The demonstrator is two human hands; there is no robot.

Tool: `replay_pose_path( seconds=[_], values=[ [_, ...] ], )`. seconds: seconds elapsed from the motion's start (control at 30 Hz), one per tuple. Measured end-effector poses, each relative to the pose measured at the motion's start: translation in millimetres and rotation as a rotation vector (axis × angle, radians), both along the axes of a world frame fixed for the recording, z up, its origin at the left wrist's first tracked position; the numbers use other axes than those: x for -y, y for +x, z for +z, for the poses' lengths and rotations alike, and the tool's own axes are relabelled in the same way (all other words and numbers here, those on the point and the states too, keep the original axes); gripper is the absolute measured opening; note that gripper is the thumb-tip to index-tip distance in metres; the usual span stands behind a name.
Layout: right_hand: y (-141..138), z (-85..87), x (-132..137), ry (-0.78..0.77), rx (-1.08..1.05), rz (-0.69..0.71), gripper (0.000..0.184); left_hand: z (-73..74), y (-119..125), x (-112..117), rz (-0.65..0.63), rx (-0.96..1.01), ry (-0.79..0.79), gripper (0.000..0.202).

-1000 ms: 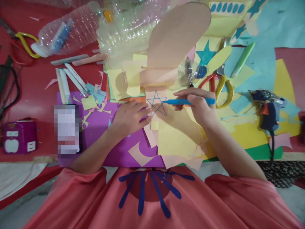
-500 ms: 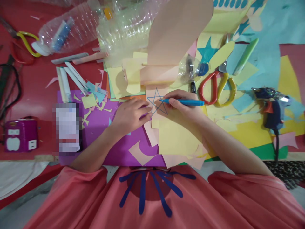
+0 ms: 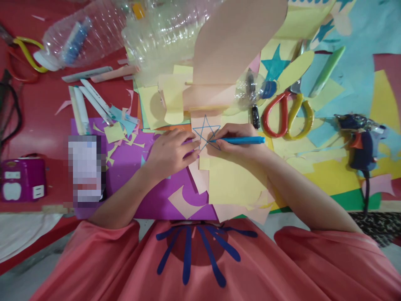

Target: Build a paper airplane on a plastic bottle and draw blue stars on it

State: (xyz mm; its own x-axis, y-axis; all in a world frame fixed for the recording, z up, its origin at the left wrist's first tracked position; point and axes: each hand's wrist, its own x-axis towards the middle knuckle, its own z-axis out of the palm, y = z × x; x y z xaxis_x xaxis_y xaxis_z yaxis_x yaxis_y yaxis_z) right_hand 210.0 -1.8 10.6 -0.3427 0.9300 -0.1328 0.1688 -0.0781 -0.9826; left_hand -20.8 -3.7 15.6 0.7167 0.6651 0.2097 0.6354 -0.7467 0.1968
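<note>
Right hand (image 3: 239, 140): thumb and fingertips pinching blue marker (image 3: 247, 140)
Blue marker: slants low over paper, tip at lower inner lines of drawn star
Star paper (image 3: 205, 123): peach, blue five-point outline on it; mid-desk, between both hands, set back from near edge
Left hand (image 3: 172, 152): palm down, fingers slightly spread, nothing pinched; fingertips at star paper's left edge, rest over purple sheet (image 3: 156, 196)
Yellow sheet (image 3: 238, 184): below right hand, toward near edge of desk (image 3: 54, 129)
Scissors (image 3: 285, 113): red and yellow handles, just beyond right forearm
Teal star (image 3: 276, 62): farther back, beside scissors
Glue gun (image 3: 363, 148): toward desk's right side, cord hanging over near edge
Capped markers (image 3: 97, 99): left of centre, beside paper scraps
Phone (image 3: 87, 169): left part, by near edge, screen pixelated
Clear bottle (image 3: 103, 37): lying toward far-left corner
</note>
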Motion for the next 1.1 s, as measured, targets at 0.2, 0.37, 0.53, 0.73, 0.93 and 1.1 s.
replay_pose_path(
  seconds=[0.2, 0.37, 0.53, 0.73, 0.93, 1.1],
  values=[
    [-3.3, -4.6, 4.4, -0.010, -0.008, -0.029, 0.012, 1.8, 1.0, 0.1, 0.012, -0.001, -0.023, 0.030],
    [-4.6, -2.5, 5.3, -0.009, -0.014, -0.034, 0.010, 1.3, 1.0, 0.1, 0.010, 0.013, -0.009, 0.028],
    [-2.6, -6.0, 4.3, -0.016, -0.034, -0.041, 0.010, -1.5, -0.2, -0.6, 0.000, 0.056, 0.022, 0.024],
    [-4.9, -3.4, 4.9, -0.042, -0.045, -0.052, 0.009, 0.2, 0.4, -0.6, 0.015, 0.041, -0.027, 0.022],
    [-5.0, -2.1, 4.3, -0.047, -0.042, -0.061, 0.011, 0.3, 0.6, -0.9, 0.007, 0.040, -0.012, 0.023],
    [-4.0, -4.9, 3.2, -0.044, -0.097, -0.049, 0.012, -1.5, 0.0, -1.3, -0.002, 0.065, -0.005, 0.024]
  ],
)
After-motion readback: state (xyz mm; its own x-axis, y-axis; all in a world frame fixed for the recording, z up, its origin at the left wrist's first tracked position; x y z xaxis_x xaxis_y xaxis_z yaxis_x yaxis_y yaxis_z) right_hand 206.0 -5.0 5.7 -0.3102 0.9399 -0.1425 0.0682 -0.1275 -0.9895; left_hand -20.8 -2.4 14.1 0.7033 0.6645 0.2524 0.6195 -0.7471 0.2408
